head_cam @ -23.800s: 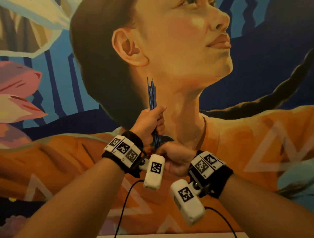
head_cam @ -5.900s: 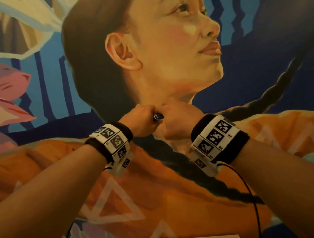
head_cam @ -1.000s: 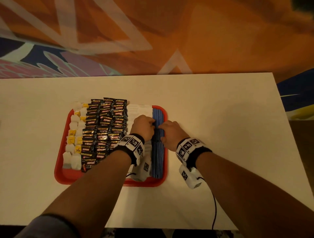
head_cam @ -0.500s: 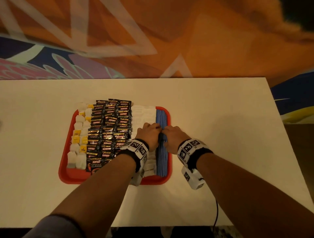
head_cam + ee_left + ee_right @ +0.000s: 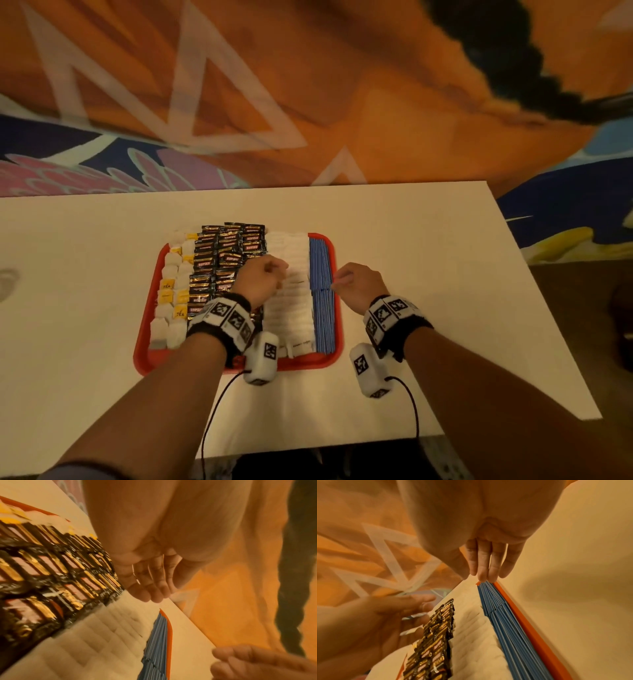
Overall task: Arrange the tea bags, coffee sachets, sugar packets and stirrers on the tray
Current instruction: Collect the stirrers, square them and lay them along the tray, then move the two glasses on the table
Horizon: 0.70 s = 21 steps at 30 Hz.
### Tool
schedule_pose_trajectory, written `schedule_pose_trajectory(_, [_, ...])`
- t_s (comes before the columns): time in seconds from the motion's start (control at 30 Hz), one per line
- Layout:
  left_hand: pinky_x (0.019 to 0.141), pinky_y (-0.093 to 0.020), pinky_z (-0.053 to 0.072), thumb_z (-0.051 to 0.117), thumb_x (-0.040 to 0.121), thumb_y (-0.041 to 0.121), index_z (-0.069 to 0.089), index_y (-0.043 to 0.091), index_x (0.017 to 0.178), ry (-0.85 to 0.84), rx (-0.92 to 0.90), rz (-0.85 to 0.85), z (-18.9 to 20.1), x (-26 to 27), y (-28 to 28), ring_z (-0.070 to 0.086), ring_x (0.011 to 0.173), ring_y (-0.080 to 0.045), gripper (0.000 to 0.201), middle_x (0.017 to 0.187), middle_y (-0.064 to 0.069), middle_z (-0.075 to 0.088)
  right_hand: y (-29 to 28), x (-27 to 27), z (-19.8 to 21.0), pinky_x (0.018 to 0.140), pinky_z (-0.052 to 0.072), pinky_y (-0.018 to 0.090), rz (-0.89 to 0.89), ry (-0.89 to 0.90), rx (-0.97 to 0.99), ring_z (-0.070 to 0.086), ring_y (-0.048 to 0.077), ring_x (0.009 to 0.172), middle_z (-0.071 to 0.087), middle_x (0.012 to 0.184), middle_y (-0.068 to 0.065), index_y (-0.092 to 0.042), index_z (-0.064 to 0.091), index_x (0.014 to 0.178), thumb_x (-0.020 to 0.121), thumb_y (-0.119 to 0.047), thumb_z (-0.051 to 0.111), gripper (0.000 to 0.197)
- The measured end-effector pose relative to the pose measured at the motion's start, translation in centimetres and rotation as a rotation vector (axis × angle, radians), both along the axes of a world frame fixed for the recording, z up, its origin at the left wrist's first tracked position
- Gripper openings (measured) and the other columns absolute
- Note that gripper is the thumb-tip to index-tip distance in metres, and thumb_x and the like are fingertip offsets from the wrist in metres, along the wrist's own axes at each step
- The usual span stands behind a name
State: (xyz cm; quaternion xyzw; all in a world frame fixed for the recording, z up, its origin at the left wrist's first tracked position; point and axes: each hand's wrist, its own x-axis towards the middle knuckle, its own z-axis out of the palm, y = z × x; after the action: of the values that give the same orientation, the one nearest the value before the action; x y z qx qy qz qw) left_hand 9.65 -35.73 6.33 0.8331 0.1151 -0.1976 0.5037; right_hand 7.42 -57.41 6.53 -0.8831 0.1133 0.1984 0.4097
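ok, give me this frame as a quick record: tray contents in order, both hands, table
tray: red, on white table
columns, left to right: tea bags, coffee sachets, sugar packets, blue stirrers
left hand: above the sugar packets, fingers loose, holding nothing
right hand: at the tray's right edge, fingers straight, holding nothing
off-tray items: none visible

Both hands apparently left stirrers point(image 5: 322, 291).
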Motion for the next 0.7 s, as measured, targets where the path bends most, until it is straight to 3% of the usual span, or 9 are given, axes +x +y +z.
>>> schedule_pose_trajectory(0.1, [0.070,-0.031,0.055,0.054,0.101,0.012,0.068,0.016,0.097,0.010,-0.034,0.143,0.7,-1.5,2.5,0.065,0.079,-0.018,0.015,0.095,-0.007,0.070,0.0,-1.0,0.6,0.055,0.034,0.005,-0.070,-0.009,0.032,0.058,0.011,0.088,0.066,0.106,-0.001,-0.021,0.064,0.096,0.090,-0.019,0.062,0.007])
schedule_pose_trajectory(0.27, [0.072,-0.037,0.055,0.059,0.098,0.015,0.070,0.013,0.088,0.002,0.040,0.430,0.4,-4.7,7.0,0.064,0.076,-0.022,0.015,0.086,-0.009,0.070,0.5,-2.1,0.3,0.078,0.041,0.020,-0.094,0.042,0.030,0.059,0.016,0.098,0.067,0.111,-0.001,-0.018,0.068,0.103,0.089,-0.024,0.064,0.016])
schedule_pose_trajectory(0.4, [0.086,-0.046,0.058,0.060,0.086,0.023,0.073,0.020,0.081,0.079,0.174,0.609,-1.5,-8.3,11.6,0.068,0.089,-0.033,0.014,0.094,-0.010,0.073,1.0,-3.5,-1.1,0.079,0.041,0.023,-0.091,0.130,0.015,0.056,0.018,0.095,0.065,0.115,0.003,-0.017,0.063,0.111,0.089,-0.026,0.064,0.024])
schedule_pose_trajectory(0.53, [0.097,-0.045,0.052,0.058,0.090,0.022,0.071,0.010,0.108,0.136,0.367,0.753,-2.5,-11.5,13.8,0.062,0.107,-0.039,0.026,0.116,-0.014,0.069,1.3,-4.7,-2.6,0.075,0.041,0.024,-0.117,0.214,0.002,0.053,0.021,0.091,0.060,0.116,0.007,-0.011,0.051,0.125,0.089,-0.023,0.063,0.040])
schedule_pose_trajectory(0.63, [0.099,-0.045,0.051,0.066,0.084,0.026,0.062,0.012,0.126,0.210,0.324,0.818,-3.3,-13.2,15.3,0.061,0.112,-0.038,0.045,0.126,-0.013,0.063,1.7,-5.6,-3.6,0.082,0.042,0.028,-0.180,0.300,-0.029,0.054,0.031,0.115,0.051,0.134,0.014,-0.005,0.039,0.139,0.088,-0.024,0.065,0.060])
schedule_pose_trajectory(0.7, [0.097,-0.049,0.053,0.062,0.080,0.030,0.055,0.012,0.136,0.249,0.242,0.868,-4.2,-13.8,16.6,0.061,0.110,-0.039,0.059,0.133,-0.017,0.059,2.1,-6.0,-4.5,0.086,0.050,0.035,-0.212,0.367,-0.040,0.056,0.033,0.112,0.049,0.136,0.016,-0.003,0.036,0.139,0.086,-0.029,0.065,0.066])
